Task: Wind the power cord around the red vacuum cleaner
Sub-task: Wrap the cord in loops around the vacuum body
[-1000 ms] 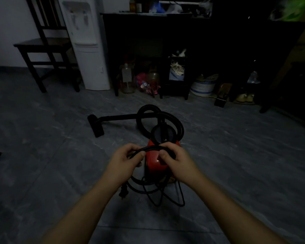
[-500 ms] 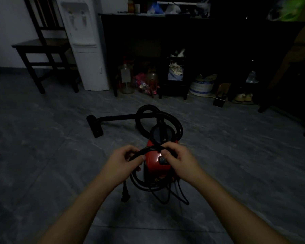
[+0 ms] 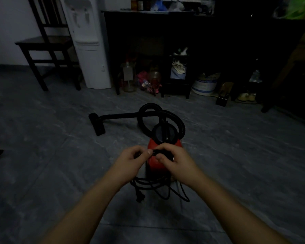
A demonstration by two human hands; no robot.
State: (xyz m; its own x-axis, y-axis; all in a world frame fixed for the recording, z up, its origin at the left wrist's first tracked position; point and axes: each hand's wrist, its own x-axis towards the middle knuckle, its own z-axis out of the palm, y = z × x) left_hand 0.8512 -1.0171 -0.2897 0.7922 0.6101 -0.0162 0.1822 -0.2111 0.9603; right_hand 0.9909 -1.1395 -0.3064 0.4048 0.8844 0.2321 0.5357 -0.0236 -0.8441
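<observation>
- Dim room in the head view, and the red vacuum cleaner (image 3: 153, 162) stands upright on the grey floor (image 3: 42, 164), dead centre, just beyond both hands.
- The left hand (image 3: 130, 162) sits at 9 o'clock of the red body. Its fingers (image 3: 149, 153) are curled in, thumb pinching a black stretch of the power cord (image 3: 153, 184).
- The right hand (image 3: 176, 164) is at 3 o'clock of the body, fingers curled and clamped on that same stretch. The cord bridges the two hands across the top of the casing.
- At 6 o'clock of the machine, loose cord loops hang and sprawl at its base. I cannot tell whether they go fully round it.
- The plug (image 3: 140, 197) lies on the floor at 7 o'clock of the base.
- Behind, at 12 o'clock, the black hose (image 3: 143, 111) curls in a loop. Its wand runs off toward 10 o'clock and ends in the floor nozzle (image 3: 97, 125).
- Far back at 11 o'clock is a white water dispenser (image 3: 88, 50), with a dark chair (image 3: 42, 44) just left of it.
- A dark table (image 3: 139, 23) lines the back wall, with clutter underneath.
</observation>
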